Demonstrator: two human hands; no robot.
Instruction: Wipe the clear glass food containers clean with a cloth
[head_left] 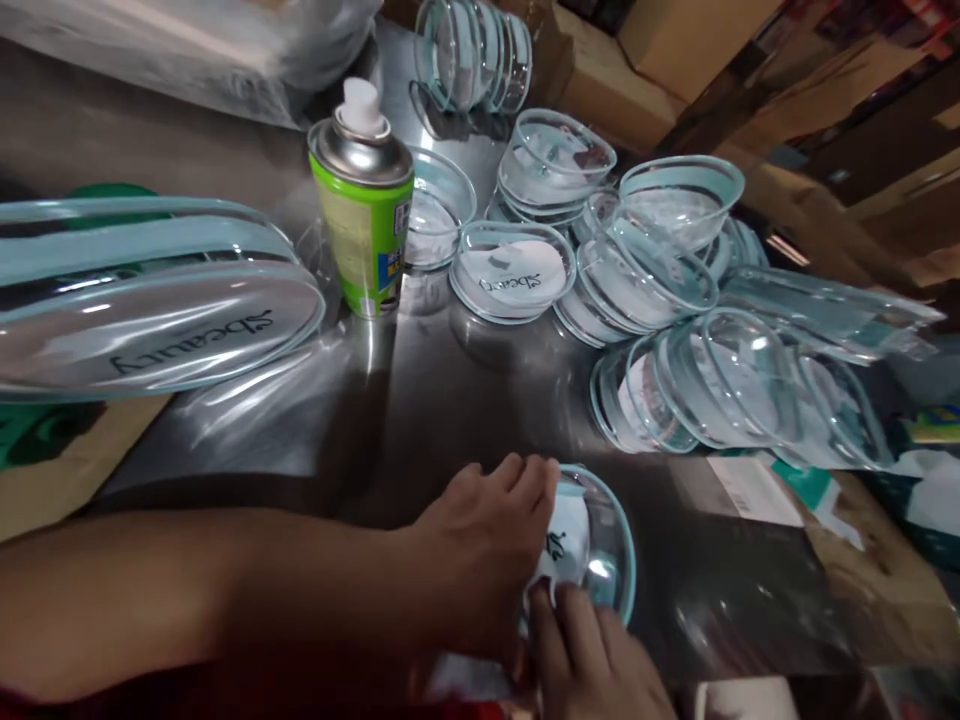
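A clear round dish [626, 560] with a teal rim lies on the metal table in front of me. Inside or under it shows a white paper label [574, 525] with dark lettering. My left hand [487, 540] comes in from the left and is closed over the dish's left side, its fingers bent at the rim. From below, my right hand [592, 650] grips the near side, with curled fingers against the label and rim. The palms and thumbs are mostly hidden, and the near part of the dish is covered by the hands.
A green spray can [364, 215] with a white nozzle stands upright behind the hands. Oval clear dishes [165, 335] lie at left. Several stacked dishes [637, 270] and a labelled oval dish [514, 272] sit behind to the right. Cardboard boxes [615, 80] stand at the back.
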